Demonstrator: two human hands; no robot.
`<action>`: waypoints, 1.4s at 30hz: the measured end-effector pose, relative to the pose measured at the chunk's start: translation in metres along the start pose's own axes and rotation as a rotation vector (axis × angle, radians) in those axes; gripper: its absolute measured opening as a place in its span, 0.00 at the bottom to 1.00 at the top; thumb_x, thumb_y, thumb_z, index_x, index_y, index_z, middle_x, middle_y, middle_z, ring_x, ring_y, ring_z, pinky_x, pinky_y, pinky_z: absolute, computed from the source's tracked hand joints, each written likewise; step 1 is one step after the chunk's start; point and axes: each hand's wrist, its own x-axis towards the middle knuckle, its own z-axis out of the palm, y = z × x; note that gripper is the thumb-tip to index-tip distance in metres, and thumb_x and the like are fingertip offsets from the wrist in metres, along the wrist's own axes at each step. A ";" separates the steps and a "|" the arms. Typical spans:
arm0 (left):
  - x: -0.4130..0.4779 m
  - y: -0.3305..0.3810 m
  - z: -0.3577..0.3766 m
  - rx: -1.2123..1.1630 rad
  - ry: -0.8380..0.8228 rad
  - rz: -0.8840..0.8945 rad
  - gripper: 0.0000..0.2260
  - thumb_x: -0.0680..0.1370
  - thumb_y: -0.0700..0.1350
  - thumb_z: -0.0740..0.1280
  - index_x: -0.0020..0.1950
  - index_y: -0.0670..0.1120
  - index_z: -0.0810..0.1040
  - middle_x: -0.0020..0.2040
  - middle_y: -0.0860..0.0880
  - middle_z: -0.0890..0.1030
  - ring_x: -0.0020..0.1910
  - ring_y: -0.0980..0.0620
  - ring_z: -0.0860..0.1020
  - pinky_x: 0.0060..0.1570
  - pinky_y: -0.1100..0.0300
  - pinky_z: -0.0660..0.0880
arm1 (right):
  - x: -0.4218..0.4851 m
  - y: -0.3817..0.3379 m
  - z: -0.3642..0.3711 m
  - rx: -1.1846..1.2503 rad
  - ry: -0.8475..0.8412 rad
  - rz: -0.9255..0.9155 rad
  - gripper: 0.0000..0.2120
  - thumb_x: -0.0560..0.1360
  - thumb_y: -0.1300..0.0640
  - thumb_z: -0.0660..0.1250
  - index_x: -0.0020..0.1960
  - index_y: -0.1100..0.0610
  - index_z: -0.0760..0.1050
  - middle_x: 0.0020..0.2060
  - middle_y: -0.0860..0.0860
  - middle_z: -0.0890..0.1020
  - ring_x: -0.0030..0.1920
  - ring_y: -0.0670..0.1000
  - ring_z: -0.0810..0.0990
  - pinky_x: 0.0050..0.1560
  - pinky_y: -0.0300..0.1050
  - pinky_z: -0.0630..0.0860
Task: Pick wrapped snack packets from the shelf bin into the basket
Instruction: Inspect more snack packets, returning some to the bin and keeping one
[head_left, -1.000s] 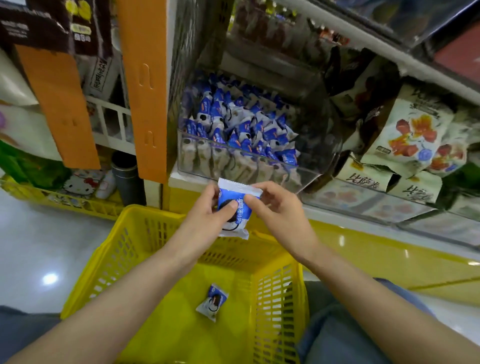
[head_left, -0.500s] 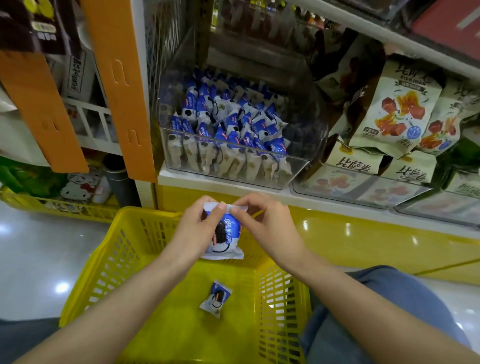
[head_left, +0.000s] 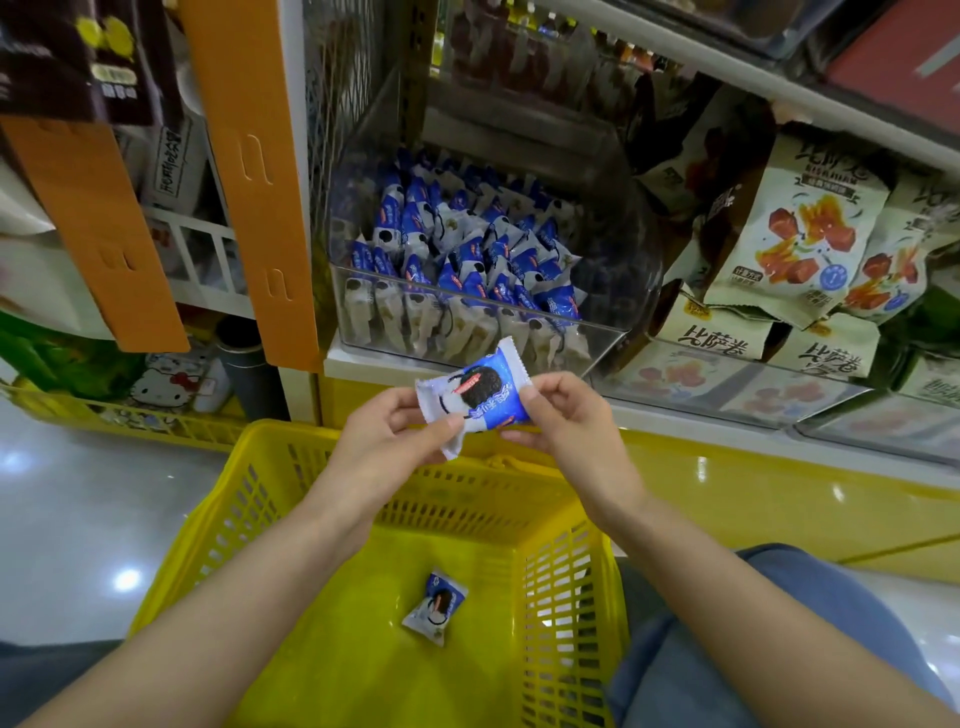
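A blue-and-white snack packet (head_left: 475, 396) with a dark cookie printed on it is held tilted above the far rim of the yellow basket (head_left: 218, 525). My left hand (head_left: 387, 441) pinches its left end and my right hand (head_left: 566, 421) pinches its right end. A second packet (head_left: 435, 608) of the same kind lies on the basket floor. The clear shelf bin (head_left: 618, 291) just beyond my hands holds several more of these packets.
Cream snack bags (head_left: 789, 228) fill the clear bins to the right of the shelf bin. Orange card strips (head_left: 254, 171) hang at the left. Another yellow basket (head_left: 130, 415) stands on the glossy floor at far left. My knee in blue cloth (head_left: 727, 649) is right of the basket.
The packet has turned from upright to lying sideways between my hands, its printed face now up. The view has shifted slightly, with the bin nearer the centre.
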 end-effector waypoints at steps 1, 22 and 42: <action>0.001 0.000 -0.002 -0.015 0.022 0.016 0.08 0.74 0.41 0.69 0.52 0.47 0.77 0.46 0.49 0.83 0.41 0.57 0.81 0.38 0.65 0.78 | 0.000 0.001 -0.001 0.035 -0.034 0.057 0.02 0.78 0.64 0.60 0.47 0.60 0.70 0.42 0.55 0.81 0.37 0.44 0.82 0.37 0.36 0.80; -0.007 -0.003 0.002 0.396 -0.021 0.320 0.05 0.76 0.42 0.66 0.41 0.51 0.77 0.38 0.54 0.80 0.40 0.56 0.78 0.44 0.59 0.76 | -0.009 0.012 0.007 -0.422 -0.129 -0.206 0.03 0.75 0.55 0.67 0.43 0.52 0.78 0.36 0.50 0.83 0.36 0.45 0.79 0.41 0.47 0.76; 0.001 -0.010 -0.001 0.517 0.113 0.235 0.04 0.76 0.43 0.67 0.46 0.45 0.72 0.45 0.47 0.76 0.38 0.54 0.72 0.37 0.69 0.68 | -0.004 0.008 -0.001 -0.155 0.098 -0.196 0.07 0.76 0.59 0.64 0.40 0.52 0.71 0.38 0.53 0.80 0.40 0.49 0.81 0.35 0.42 0.80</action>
